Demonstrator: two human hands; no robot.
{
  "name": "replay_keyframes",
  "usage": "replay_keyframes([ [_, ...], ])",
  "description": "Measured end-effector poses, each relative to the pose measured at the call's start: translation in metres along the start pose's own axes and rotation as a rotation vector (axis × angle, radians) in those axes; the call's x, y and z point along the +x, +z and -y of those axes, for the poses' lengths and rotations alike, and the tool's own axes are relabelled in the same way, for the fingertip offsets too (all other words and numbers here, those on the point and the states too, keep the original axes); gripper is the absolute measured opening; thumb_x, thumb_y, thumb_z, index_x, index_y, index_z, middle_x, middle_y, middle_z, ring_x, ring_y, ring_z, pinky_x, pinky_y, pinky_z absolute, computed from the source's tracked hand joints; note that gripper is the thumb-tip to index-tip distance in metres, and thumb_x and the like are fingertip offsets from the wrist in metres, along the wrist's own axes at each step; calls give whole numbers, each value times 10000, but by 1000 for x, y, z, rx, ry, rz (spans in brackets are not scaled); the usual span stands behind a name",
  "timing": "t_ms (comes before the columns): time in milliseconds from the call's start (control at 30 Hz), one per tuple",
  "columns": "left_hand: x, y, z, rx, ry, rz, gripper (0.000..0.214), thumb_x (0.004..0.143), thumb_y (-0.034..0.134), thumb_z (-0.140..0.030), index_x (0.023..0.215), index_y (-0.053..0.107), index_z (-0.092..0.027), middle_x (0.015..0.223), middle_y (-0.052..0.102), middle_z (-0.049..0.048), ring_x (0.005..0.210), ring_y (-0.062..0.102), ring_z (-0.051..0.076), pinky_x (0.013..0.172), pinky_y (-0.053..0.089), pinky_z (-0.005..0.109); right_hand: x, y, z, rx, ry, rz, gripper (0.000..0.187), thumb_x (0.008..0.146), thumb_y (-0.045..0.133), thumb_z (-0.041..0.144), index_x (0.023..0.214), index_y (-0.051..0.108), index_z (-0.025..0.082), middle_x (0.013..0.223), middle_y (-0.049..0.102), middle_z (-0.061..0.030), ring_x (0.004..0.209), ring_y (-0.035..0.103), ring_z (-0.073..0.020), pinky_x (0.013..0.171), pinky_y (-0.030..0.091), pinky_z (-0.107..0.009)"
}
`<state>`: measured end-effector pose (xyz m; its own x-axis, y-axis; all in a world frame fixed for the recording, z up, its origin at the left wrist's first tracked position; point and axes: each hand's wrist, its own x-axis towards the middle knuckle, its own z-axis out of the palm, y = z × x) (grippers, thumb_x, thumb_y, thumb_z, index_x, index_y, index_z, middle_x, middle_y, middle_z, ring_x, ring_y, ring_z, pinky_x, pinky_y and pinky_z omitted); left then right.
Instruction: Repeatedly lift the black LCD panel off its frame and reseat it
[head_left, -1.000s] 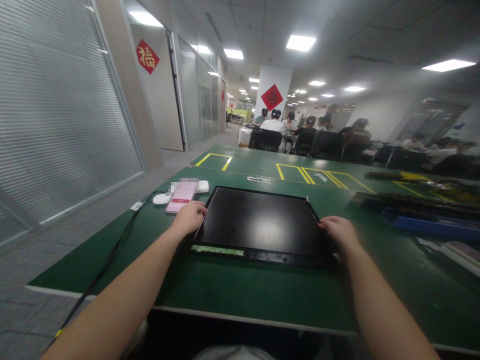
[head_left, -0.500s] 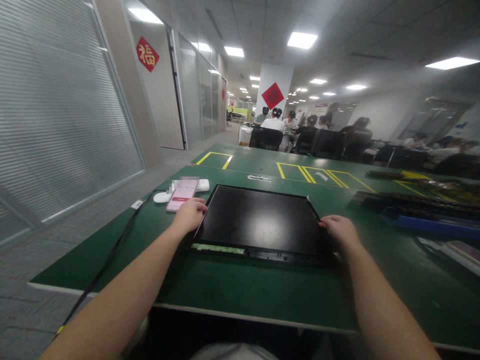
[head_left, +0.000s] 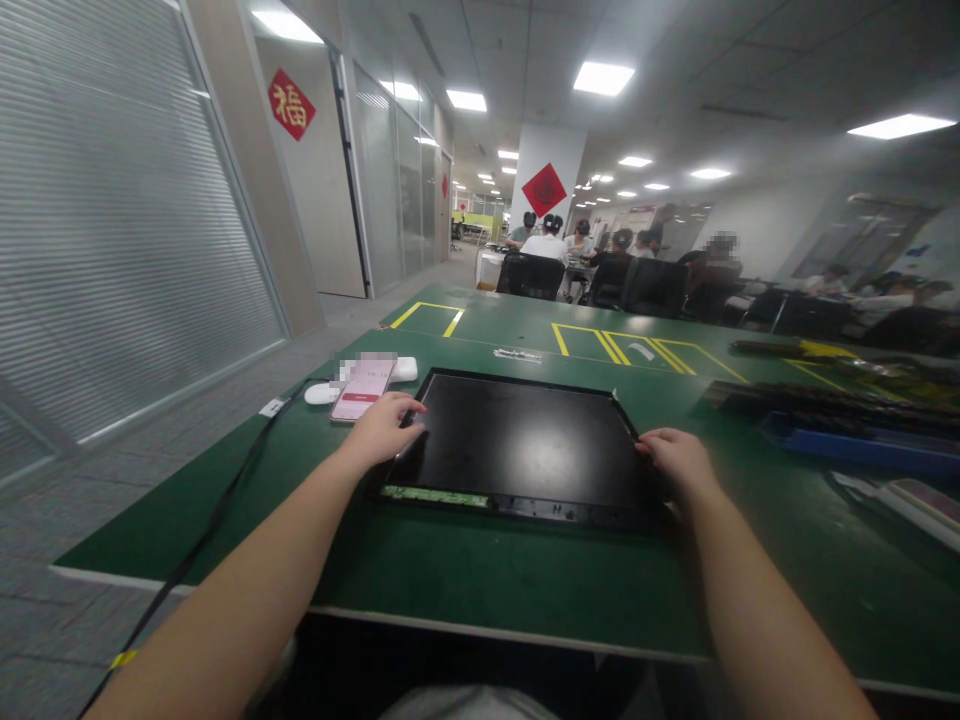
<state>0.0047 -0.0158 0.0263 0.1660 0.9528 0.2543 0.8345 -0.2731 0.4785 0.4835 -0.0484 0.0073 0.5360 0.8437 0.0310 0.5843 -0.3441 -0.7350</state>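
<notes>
- The phone (head_left: 363, 389) lies on the counter (head_left: 480, 575) just beyond my left hand (head_left: 384, 428). I would keep the wrist clear of it.
- Left hand: released, with the fingers spread flat over the far left corner of the black panel (head_left: 517, 440). I judge light, even pressure to be best here, applied at the frame and not on the glossy face.
- The black panel lies flat at the centre of the counter, near its front edge, with a green strip (head_left: 435, 495) exposed along its near side. I would avoid touching that strip.
- Right hand (head_left: 677, 458): fingers curled on the right edge of the panel. I cannot tell whether it grips or only rests.
- Against the earlier frames: the left fingers, then tucked at the panel's edge, now reach onto its face. The right hand and the panel are unchanged.
</notes>
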Motion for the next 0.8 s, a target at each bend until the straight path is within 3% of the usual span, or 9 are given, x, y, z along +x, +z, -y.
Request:
replay_keyframes([
  [133, -2, -4, 2, 11, 168, 49, 472, 740, 674, -483, 1114, 710, -197, 1337, 586, 129, 1242, 544, 327, 1081, 407, 459, -2, 0, 3, -48, -109, -39, 223, 713, 578, 293, 840, 747, 221, 834, 764, -59, 781, 681, -225, 675, 487, -305],
  [233, -6, -9, 1, 1, 275, 208, 547, 726, 703, -477, 1209, 679, -222, 1412, 544, 121, 1291, 518, 324, 1093, 400, 436, -8, 1, 9, -77, -202, -31, 215, 725, 590, 289, 856, 748, 226, 883, 762, -51, 873, 686, -227, 783, 493, -309],
  [400, -12, -18, 0, 18, 267, 400, 681, 703, 747, -503, 1318, 625, -237, 1482, 495, 126, 1346, 483, 320, 1084, 415, 388, -17, 4, 18, -97, -367, 95, 302, 739, 588, 241, 982, 766, 244, 1045, 754, -31, 1005, 676, -213, 939, 473, -306],
  [567, -14, -27, 2, 33, 253, 449, 796, 654, 800, -476, 1387, 568, -272, 1570, 389, 122, 1408, 405, 345, 1112, 382, 429, -19, 8, 18, -136, -374, 217, 303, 751, 602, 220, 999, 776, 243, 1064, 755, -28, 1061, 670, -216, 967, 468, -303],
  [800, -15, -32, 1, 2, 285, 460, 835, 634, 815, -402, 1414, 536, -299, 1591, 363, 104, 1417, 392, 345, 1125, 358, 454, -15, 9, 14, -143, -361, 223, 288, 774, 591, 212, 991, 778, 238, 1046, 759, -34, 1068, 672, -226, 969, 467, -311],
])
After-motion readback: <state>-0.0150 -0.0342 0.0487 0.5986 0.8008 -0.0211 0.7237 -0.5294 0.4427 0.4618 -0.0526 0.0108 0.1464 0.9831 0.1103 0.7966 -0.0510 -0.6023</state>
